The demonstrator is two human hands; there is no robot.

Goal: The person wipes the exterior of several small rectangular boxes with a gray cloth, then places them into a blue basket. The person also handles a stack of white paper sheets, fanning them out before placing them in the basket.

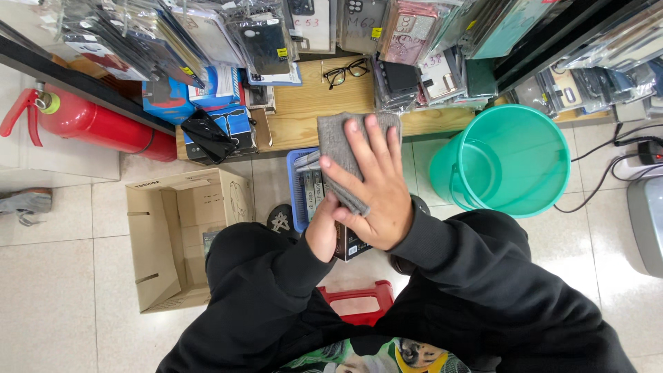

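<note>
Pale floor tiles (62, 276) run beneath a low wooden shelf (304, 103) crowded with packaged phone cases (266, 45); black-framed eyeglasses (347, 71) lie on the wood. Right hand (369, 183) is spread flat, fingers extended, pressing a grey cloth (340, 148) against a dark boxed item (351, 243) held up in front of the torso. Left hand (323, 231) sits beneath, largely hidden by the right; it appears to grip the box from below, but the finger position cannot be confirmed. Both arms wear black sleeves. Directly behind the hands stands a blue plastic basket (295, 190) holding upright packages. A teal bucket (507, 159) stands to the right, an open cardboard box (176, 235) to the left, and a red fire extinguisher (97, 124) lies beyond it. A red stool (356, 304) shows between the knees.
</note>
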